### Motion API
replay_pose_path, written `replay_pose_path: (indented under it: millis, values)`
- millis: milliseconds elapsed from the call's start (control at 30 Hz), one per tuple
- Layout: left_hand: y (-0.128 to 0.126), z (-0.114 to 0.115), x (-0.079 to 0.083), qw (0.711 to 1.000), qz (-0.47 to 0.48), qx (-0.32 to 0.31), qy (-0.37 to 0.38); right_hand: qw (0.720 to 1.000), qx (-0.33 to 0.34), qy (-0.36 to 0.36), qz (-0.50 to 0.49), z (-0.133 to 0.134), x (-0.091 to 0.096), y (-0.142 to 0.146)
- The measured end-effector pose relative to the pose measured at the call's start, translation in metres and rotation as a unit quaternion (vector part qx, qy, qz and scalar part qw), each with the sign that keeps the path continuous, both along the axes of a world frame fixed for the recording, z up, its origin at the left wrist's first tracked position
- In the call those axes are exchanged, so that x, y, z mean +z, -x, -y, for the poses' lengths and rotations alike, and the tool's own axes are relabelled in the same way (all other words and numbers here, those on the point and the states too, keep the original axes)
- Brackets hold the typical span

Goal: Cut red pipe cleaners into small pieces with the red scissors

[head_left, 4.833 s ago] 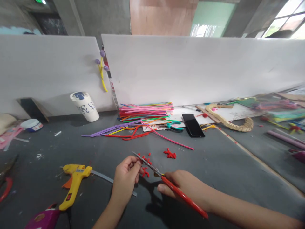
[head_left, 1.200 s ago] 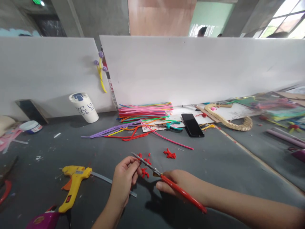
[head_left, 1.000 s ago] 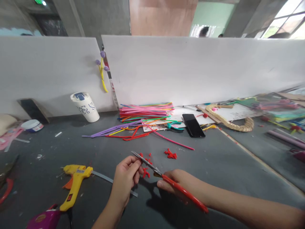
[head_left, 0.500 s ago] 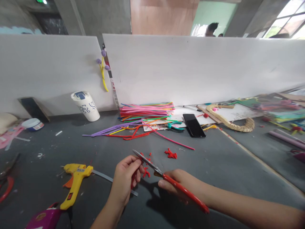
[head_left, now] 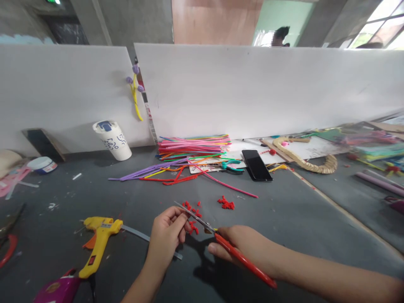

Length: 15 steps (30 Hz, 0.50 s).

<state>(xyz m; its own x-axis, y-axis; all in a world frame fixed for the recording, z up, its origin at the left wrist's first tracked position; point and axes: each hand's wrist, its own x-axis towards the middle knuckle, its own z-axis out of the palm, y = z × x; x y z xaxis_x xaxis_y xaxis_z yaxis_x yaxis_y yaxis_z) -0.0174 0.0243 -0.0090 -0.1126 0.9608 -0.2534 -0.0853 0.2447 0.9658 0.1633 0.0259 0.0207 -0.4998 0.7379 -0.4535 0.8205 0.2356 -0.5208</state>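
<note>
My right hand grips red-handled scissors; their metal blades point up-left towards my left hand. My left hand is pinched shut at the blade tips, holding a small red pipe-cleaner piece I can barely see. Short red cut bits lie on the grey table just beyond the blades, with another small red heap to their right.
A yellow glue gun lies left of my left hand. Behind are a stack of coloured pipe cleaners, a black phone, a white cup, teal pliers and white partition boards. A person's head shows beyond the boards.
My hands and the scissors stay in nearly the same place; the blades have shifted slightly. A person beyond the board has moved right.
</note>
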Motion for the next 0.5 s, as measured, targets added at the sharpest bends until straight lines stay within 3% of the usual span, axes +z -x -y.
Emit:
replay_pose_path:
  millis: [500]
  values:
    - [0.001,-0.003,-0.011,0.999,-0.014,-0.044,0.008,0.999,0.016,0.030,-0.006,-0.003,0.004,0.001]
